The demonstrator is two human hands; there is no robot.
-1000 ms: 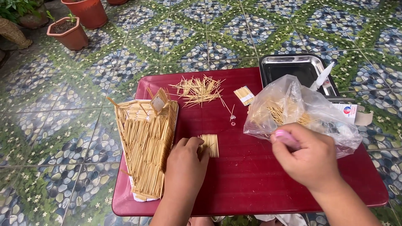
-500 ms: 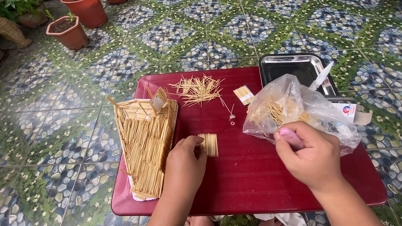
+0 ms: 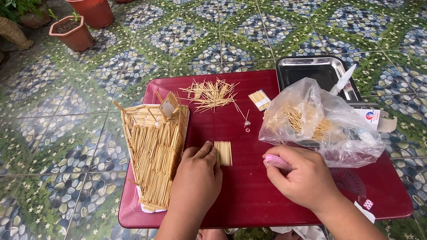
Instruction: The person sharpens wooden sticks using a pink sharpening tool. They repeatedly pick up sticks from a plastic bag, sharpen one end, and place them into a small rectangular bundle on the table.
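Two hands work over a red table (image 3: pixel 249 200). The left hand (image 3: pixel 195 178) lies flat at about 7 o'clock on it, fingertips pressed against the left edge of a small row of toothpicks (image 3: pixel 223 153) near the table's middle, apparently to keep the sticks squared side by side. The right hand (image 3: pixel 304 178), at 5 o'clock, is curled around a pink object (image 3: pixel 275 162); only its end shows, so what it is cannot be told. At 9 o'clock leans a toothpick roof panel (image 3: pixel 153 151), set close to the row. A loose heap of toothpicks (image 3: pixel 211 94) sits at 12 o'clock, a small bundle (image 3: pixel 259 99) beside it. At 2 o'clock a clear plastic bag (image 3: pixel 318 122) holds more sticks and covers part of a metal tray (image 3: pixel 311 71). A white tube (image 3: pixel 344 81) pokes up behind the bag, mostly hidden.
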